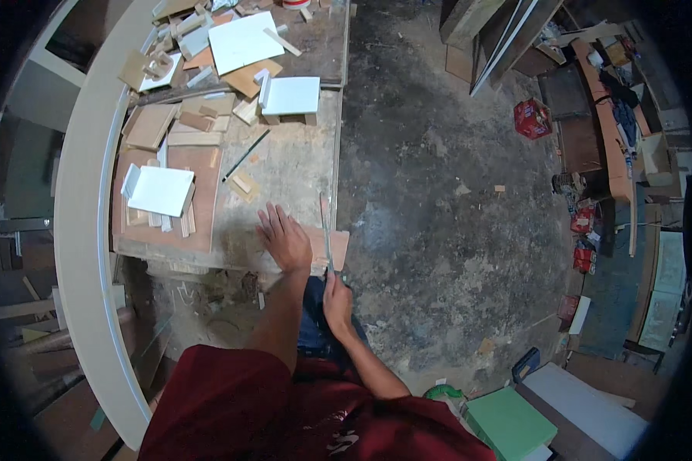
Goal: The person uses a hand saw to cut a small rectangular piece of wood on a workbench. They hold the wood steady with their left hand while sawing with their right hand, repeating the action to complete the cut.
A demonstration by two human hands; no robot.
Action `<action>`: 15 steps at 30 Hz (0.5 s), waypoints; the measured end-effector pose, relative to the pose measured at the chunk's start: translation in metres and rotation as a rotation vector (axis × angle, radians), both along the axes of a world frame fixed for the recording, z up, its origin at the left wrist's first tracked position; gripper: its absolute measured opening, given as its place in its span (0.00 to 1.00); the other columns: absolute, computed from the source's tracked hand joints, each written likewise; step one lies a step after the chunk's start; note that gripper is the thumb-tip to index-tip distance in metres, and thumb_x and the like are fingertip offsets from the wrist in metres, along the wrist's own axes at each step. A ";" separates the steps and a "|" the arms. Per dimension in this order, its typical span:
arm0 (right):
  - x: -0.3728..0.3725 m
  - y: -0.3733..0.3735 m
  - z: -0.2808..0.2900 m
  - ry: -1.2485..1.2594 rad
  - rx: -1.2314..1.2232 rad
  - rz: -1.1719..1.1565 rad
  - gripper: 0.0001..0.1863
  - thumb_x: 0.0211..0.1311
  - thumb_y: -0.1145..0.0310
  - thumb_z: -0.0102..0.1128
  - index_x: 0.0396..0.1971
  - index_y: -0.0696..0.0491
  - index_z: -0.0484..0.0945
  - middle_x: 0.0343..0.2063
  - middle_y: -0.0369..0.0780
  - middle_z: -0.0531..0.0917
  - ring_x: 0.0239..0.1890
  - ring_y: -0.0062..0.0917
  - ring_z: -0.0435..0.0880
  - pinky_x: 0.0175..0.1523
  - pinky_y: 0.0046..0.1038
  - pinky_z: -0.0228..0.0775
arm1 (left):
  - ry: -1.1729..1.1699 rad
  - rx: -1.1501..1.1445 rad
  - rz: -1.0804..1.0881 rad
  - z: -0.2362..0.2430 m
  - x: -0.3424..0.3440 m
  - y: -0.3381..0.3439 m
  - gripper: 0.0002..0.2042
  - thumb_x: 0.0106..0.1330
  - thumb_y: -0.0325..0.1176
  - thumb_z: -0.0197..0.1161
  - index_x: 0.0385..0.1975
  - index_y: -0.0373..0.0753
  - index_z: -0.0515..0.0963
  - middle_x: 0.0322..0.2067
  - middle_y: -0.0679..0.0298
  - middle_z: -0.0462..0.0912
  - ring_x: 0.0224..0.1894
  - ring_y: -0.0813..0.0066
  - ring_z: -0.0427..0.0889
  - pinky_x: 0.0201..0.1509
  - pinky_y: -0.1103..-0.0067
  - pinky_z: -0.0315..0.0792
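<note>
Your left hand (288,244) lies palm down, fingers extended and slightly spread, at the bench (288,157) corner, covering the left end of the board (339,244). The board projects past the bench's right edge. Your right hand (337,305) is closed around the near end of a long, narrow tool (326,225), which points away from you across the board; contact between the two cannot be confirmed. A dark rod (246,156) and a small block (242,184) lie beyond your left hand.
</note>
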State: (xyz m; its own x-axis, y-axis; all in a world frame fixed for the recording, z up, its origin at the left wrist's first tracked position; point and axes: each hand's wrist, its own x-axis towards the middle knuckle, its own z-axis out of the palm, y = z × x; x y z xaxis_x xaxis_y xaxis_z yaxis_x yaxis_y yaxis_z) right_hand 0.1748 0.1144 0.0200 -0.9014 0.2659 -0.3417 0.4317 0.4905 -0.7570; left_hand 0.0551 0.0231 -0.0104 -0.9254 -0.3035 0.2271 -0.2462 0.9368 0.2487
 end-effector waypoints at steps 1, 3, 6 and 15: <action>0.002 -0.005 -0.002 0.027 -0.040 -0.042 0.19 0.70 0.62 0.40 0.30 0.61 0.74 0.24 0.56 0.78 0.29 0.53 0.77 0.30 0.47 0.66 | -0.026 -0.008 0.002 0.002 0.004 0.000 0.21 0.66 0.34 0.49 0.58 0.33 0.66 0.65 0.58 0.58 0.69 0.57 0.50 0.68 0.57 0.50; 0.031 -0.007 -0.005 0.023 -0.016 -0.058 0.19 0.71 0.63 0.39 0.30 0.62 0.74 0.24 0.57 0.77 0.29 0.53 0.77 0.30 0.46 0.65 | -0.052 -0.023 -0.013 0.007 -0.002 0.002 0.20 0.67 0.34 0.48 0.57 0.34 0.67 0.65 0.59 0.58 0.69 0.58 0.50 0.69 0.57 0.48; 0.034 -0.008 -0.001 -0.001 -0.080 -0.061 0.19 0.71 0.63 0.38 0.31 0.62 0.74 0.24 0.59 0.75 0.30 0.55 0.76 0.31 0.46 0.65 | -0.078 -0.042 -0.022 0.002 -0.002 -0.001 0.20 0.66 0.34 0.48 0.57 0.34 0.68 0.65 0.60 0.58 0.70 0.59 0.49 0.70 0.58 0.45; 0.021 -0.023 0.006 -0.028 -0.105 -0.172 0.20 0.71 0.60 0.37 0.34 0.62 0.74 0.28 0.60 0.75 0.35 0.55 0.76 0.34 0.48 0.65 | -0.124 -0.031 -0.049 0.002 -0.002 -0.003 0.23 0.65 0.34 0.47 0.59 0.35 0.65 0.66 0.61 0.56 0.70 0.60 0.47 0.71 0.58 0.40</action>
State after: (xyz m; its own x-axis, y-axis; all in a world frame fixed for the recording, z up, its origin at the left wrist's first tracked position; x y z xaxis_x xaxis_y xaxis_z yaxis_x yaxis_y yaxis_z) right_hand 0.1957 0.0918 0.0265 -0.8353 0.3770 -0.4001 0.5241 0.3262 -0.7867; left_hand 0.0534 0.0204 -0.0083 -0.9605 -0.2514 0.1190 -0.2266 0.9554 0.1896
